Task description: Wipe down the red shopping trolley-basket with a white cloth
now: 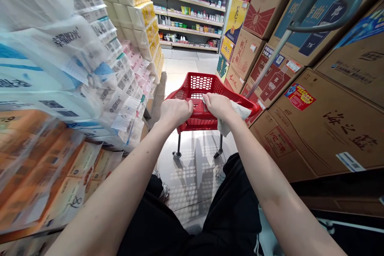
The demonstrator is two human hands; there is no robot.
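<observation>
A red plastic shopping cart (201,82) stands in front of me on small casters. My left hand (176,111) is wrapped round the left part of its handle. Round the right part of the handle my right hand (218,106) is closed, with a whitish cloth (225,127) pressed under the palm and hanging down. Whether the cloth is fabric or paper I cannot tell. Through the far mesh wall of the basket the floor shows; the near part of the basket is partly hidden by my hands.
Packs of tissue paper (99,68) are piled along the left side. Cardboard cartons (327,124) form a tall stack on the right, with a grey metal pole (270,64) before them. Shelves of bottles and boxes (195,4) stand at the aisle's far end. Tiled floor (180,66) runs between.
</observation>
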